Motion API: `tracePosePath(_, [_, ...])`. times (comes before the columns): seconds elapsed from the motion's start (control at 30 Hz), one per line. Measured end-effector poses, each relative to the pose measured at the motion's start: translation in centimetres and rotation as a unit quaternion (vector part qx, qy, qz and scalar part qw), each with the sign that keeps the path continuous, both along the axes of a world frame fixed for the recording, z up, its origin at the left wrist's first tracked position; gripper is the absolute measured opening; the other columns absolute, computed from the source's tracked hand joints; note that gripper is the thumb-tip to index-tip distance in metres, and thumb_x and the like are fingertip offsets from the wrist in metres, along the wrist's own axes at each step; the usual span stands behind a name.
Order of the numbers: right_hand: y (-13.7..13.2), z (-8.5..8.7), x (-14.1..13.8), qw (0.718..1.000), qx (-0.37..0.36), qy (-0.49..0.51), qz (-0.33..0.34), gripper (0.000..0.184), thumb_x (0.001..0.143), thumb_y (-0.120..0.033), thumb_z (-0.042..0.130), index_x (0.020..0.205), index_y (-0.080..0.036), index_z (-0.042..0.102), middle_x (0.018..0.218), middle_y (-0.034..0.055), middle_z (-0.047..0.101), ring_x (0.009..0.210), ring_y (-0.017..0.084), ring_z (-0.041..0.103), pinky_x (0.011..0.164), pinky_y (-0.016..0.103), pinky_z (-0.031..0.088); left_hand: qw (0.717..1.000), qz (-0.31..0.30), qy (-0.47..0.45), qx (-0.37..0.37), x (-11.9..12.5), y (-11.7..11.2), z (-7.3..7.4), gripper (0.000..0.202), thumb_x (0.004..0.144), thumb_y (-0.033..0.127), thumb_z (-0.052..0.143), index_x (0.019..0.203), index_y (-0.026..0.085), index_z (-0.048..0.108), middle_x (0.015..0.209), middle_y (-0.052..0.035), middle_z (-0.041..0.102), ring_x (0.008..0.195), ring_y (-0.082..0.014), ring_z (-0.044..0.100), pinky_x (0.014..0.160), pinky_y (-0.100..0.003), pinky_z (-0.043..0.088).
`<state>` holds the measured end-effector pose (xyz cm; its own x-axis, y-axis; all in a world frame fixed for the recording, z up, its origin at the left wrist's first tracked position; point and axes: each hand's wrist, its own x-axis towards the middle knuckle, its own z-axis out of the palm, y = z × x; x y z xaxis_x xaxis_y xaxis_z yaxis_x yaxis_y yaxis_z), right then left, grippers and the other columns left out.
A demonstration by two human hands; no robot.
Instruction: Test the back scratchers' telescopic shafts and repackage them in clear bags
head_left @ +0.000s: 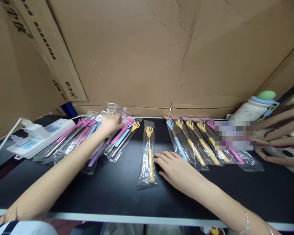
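Observation:
My left hand [110,124] reaches over the left-hand group of back scratchers in clear plastic sleeves, its fingers bent down at their top ends; the fingertips are partly hidden. Around it lie a pink back scratcher [120,135], a blue one [121,138], a purple handle [97,157] and a yellow claw head [135,126]. In the middle, a single yellow back scratcher [151,163] lies upright to me in its sleeve. Close by its right side, my right hand [172,168] rests on the black table, fingers stretched out, holding nothing.
On the right lies a spread row of sleeved scratchers, with a blue one [177,142] and a yellow one [196,151]. A white power strip [42,138] sits at left. Cardboard [137,58] walls the back. A bottle [252,109] and another person's hand [271,156] are at right.

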<state>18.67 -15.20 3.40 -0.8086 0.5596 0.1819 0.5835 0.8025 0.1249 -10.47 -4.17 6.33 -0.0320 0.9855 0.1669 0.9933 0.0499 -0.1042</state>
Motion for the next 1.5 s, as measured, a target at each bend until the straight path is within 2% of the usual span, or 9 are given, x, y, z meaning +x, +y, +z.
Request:
tracePosePath(0.27, [-0.1, 0.0, 0.2, 1.0, 0.0, 0.009, 0.003, 0.028, 0.08, -0.018, 0.061, 0.108, -0.016, 0.056, 0.114, 0.0096, 0.062, 0.104, 0.025, 0.056, 0.084, 0.041, 0.049, 0.998, -0.013, -0.047, 0.029, 0.2, -1.1, 1.7, 0.035, 0.088, 0.048, 0.038, 0.103, 0.023, 0.057, 0.095, -0.0062, 0.069, 0.089, -0.0252, 0.064, 0.067, -0.027, 0.041])
tracePosePath(0.43, [0.0, 0.3, 0.1, 1.0, -0.006, 0.013, 0.005, 0.026, 0.081, -0.019, 0.06, 0.106, -0.015, 0.058, 0.109, 0.0102, 0.064, 0.101, 0.025, 0.057, 0.083, 0.041, 0.049, 0.984, -0.085, -0.135, 0.076, 2.2, -3.1, 2.4, 0.032, 0.089, 0.049, 0.041, 0.098, 0.023, 0.059, 0.085, -0.0021, 0.069, 0.08, -0.0208, 0.063, 0.062, -0.025, 0.038])
tracePosePath(0.6, [0.8, 1.2, 0.1, 0.997, -0.036, 0.053, -0.036, 0.014, 0.086, -0.019, 0.052, 0.096, -0.018, 0.06, 0.087, 0.0062, 0.064, 0.086, 0.021, 0.06, 0.075, 0.035, 0.049, 0.956, -0.202, -0.201, 0.076, 5.1, -5.7, 1.1, 0.025, 0.09, 0.044, 0.046, 0.097, 0.026, 0.061, 0.069, 0.0036, 0.065, 0.068, -0.0144, 0.061, 0.057, -0.022, 0.034])
tracePosePath(0.73, [1.7, 1.2, 0.5, 0.989, -0.027, 0.114, -0.087, 0.023, 0.087, -0.022, 0.049, 0.109, -0.019, 0.057, 0.097, 0.008, 0.061, 0.086, 0.019, 0.06, 0.075, 0.033, 0.049, 0.93, -0.288, -0.215, 0.077, 7.5, -7.8, -1.0, 0.02, 0.091, 0.04, 0.047, 0.094, 0.026, 0.061, 0.075, 0.0046, 0.066, 0.068, -0.0116, 0.061, 0.058, -0.02, 0.035])
tracePosePath(0.97, [2.5, 0.8, 0.5, 0.973, -0.054, 0.187, -0.126, 0.029, 0.087, -0.025, 0.048, 0.115, -0.02, 0.051, 0.1, 0.0065, 0.062, 0.088, 0.018, 0.062, 0.074, 0.032, 0.049, 0.921, -0.326, -0.203, 0.055, 8.6, -9.0, -3.8, 0.018, 0.092, 0.034, 0.045, 0.101, 0.025, 0.058, 0.082, 0.0014, 0.065, 0.071, -0.0126, 0.061, 0.062, -0.022, 0.039])
tracePosePath(1.1, [2.7, 0.6, 0.2, 0.972, -0.097, 0.172, -0.125, 0.019, 0.088, -0.026, 0.046, 0.102, -0.023, 0.058, 0.09, 0.0039, 0.062, 0.078, 0.016, 0.062, 0.066, 0.027, 0.046, 0.921, -0.322, -0.218, 0.037, 8.6, -9.0, -3.9, 0.019, 0.091, 0.037, 0.048, 0.1, 0.026, 0.06, 0.078, 0.0019, 0.063, 0.071, -0.0131, 0.06, 0.061, -0.022, 0.04])
tracePosePath(1.23, [3.0, 0.2, 0.1, 0.963, -0.153, 0.183, -0.127, 0.013, 0.088, -0.026, 0.047, 0.095, -0.023, 0.057, 0.083, 0.0008, 0.062, 0.074, 0.014, 0.06, 0.065, 0.025, 0.044, 0.914, -0.336, -0.223, 0.035, 8.5, -9.1, -3.3, 0.022, 0.091, 0.041, 0.047, 0.097, 0.026, 0.062, 0.077, 0.0021, 0.062, 0.075, -0.0134, 0.058, 0.062, -0.023, 0.04])
tracePosePath(1.37, [3.3, 0.0, 0.2, 0.953, -0.189, 0.198, -0.126, 0.008, 0.086, -0.024, 0.047, 0.089, -0.022, 0.054, 0.08, -0.0007, 0.062, 0.073, 0.014, 0.058, 0.065, 0.025, 0.042, 0.901, -0.364, -0.231, 0.048, 7.8, -8.8, -2.7, 0.025, 0.094, 0.037, 0.04, 0.097, 0.023, 0.061, 0.093, 0.0007, 0.065, 0.091, -0.0152, 0.055, 0.077, -0.027, 0.043])
tracePosePath(1.5, [3.4, 0.1, 0.3, 0.952, -0.182, 0.206, -0.137, 0.009, 0.087, -0.026, 0.045, 0.088, -0.022, 0.053, 0.081, -0.0003, 0.062, 0.073, 0.014, 0.057, 0.067, 0.026, 0.042, 0.906, -0.369, -0.2, 0.057, 7.1, -8.2, -2.8, 0.026, 0.093, 0.036, 0.043, 0.105, 0.02, 0.06, 0.108, -0.0033, 0.063, 0.104, -0.019, 0.052, 0.089, -0.033, 0.042])
